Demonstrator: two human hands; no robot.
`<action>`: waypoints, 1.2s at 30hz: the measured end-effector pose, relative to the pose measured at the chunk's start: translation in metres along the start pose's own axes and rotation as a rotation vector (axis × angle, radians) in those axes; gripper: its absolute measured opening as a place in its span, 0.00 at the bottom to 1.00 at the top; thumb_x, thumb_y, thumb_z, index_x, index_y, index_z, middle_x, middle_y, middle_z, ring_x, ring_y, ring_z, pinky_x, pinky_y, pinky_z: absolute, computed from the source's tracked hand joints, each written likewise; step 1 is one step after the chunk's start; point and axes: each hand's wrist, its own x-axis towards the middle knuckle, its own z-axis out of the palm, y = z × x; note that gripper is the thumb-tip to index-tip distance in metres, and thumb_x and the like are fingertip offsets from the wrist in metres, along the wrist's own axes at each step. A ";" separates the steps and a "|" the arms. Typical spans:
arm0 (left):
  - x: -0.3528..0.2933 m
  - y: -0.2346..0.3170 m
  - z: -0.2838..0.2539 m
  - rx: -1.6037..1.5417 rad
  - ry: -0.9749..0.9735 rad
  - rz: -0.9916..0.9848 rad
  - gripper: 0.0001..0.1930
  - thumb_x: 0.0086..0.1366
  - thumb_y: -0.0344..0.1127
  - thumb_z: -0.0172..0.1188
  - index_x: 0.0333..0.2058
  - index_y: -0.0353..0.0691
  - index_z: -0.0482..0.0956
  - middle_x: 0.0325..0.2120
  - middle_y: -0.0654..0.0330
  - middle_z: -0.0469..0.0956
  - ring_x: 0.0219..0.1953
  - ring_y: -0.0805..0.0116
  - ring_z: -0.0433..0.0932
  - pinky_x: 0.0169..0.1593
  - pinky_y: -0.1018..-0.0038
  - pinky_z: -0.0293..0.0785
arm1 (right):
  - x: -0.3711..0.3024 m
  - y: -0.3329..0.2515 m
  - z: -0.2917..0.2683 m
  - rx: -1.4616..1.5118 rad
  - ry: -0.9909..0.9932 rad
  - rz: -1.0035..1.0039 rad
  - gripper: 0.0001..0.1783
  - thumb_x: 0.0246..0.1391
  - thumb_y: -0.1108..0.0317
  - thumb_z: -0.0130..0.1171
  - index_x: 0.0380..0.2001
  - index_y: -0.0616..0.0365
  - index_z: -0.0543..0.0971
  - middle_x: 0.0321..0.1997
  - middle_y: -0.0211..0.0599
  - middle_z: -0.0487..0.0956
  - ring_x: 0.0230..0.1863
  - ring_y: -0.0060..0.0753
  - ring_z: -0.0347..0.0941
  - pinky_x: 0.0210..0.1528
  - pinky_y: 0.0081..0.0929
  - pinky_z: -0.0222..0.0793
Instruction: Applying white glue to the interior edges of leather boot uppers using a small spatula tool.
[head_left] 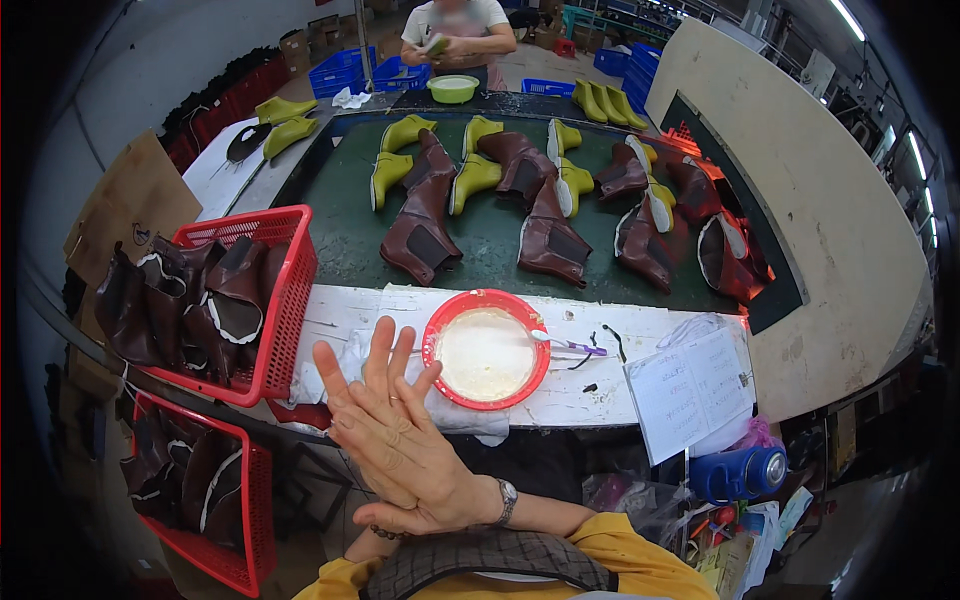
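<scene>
In front of my chest my two hands are pressed together. My right hand (430,475), with a watch at its wrist, lies across my left hand (378,358). The left hand's fingers stretch out beyond the right; its palm is mostly hidden. Both hands have their fingers extended, and I see nothing held in either. Just past them stands a red bowl (430,345) of creamy white paste (486,350). A white-and-purple toothbrush (575,346) rests over its right rim. White cloth (352,360) lies beside the bowl, partly behind my fingers.
Brown boot uppers (425,225) and yellow-green boot lasts (475,178) lie on the green belt (340,230). Red baskets (285,330) of uppers stand left. Written sheets (690,390) and a blue flask (738,474) are at right. A co-worker (458,30) stands opposite; an orange glow lights the belt's right end.
</scene>
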 end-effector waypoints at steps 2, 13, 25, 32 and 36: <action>0.001 0.002 0.011 -0.020 0.051 0.020 0.47 0.68 0.70 0.52 0.77 0.70 0.36 0.76 0.37 0.39 0.75 0.29 0.45 0.67 0.26 0.56 | 0.000 0.007 0.001 0.072 0.025 0.010 0.43 0.62 0.48 0.63 0.71 0.65 0.66 0.74 0.53 0.66 0.79 0.56 0.55 0.78 0.57 0.39; 0.007 0.031 0.024 -0.255 0.084 -0.035 0.43 0.72 0.72 0.41 0.77 0.71 0.33 0.77 0.41 0.38 0.75 0.29 0.46 0.67 0.27 0.57 | -0.007 0.000 0.017 0.104 0.077 -0.043 0.37 0.55 0.57 0.72 0.65 0.60 0.75 0.68 0.48 0.75 0.74 0.54 0.64 0.75 0.55 0.55; 0.024 0.045 -0.041 0.169 0.319 0.375 0.43 0.75 0.67 0.42 0.78 0.58 0.34 0.76 0.41 0.43 0.74 0.33 0.51 0.69 0.39 0.58 | 0.002 0.006 0.041 -0.002 0.048 -0.046 0.18 0.59 0.78 0.61 0.53 0.70 0.81 0.59 0.56 0.80 0.62 0.50 0.78 0.66 0.47 0.73; 0.019 0.080 -0.052 0.201 0.324 0.278 0.63 0.59 0.79 0.56 0.77 0.57 0.28 0.76 0.37 0.40 0.75 0.34 0.50 0.69 0.40 0.59 | 0.006 0.022 0.076 0.340 0.068 0.129 0.16 0.53 0.74 0.71 0.45 0.65 0.83 0.49 0.41 0.85 0.52 0.47 0.82 0.57 0.38 0.79; 0.008 0.097 -0.050 0.121 0.206 0.093 0.70 0.52 0.85 0.57 0.76 0.58 0.22 0.76 0.38 0.35 0.76 0.35 0.47 0.69 0.39 0.57 | 0.022 0.008 0.079 0.376 0.006 0.153 0.14 0.50 0.74 0.74 0.40 0.66 0.84 0.38 0.40 0.83 0.45 0.43 0.81 0.49 0.35 0.77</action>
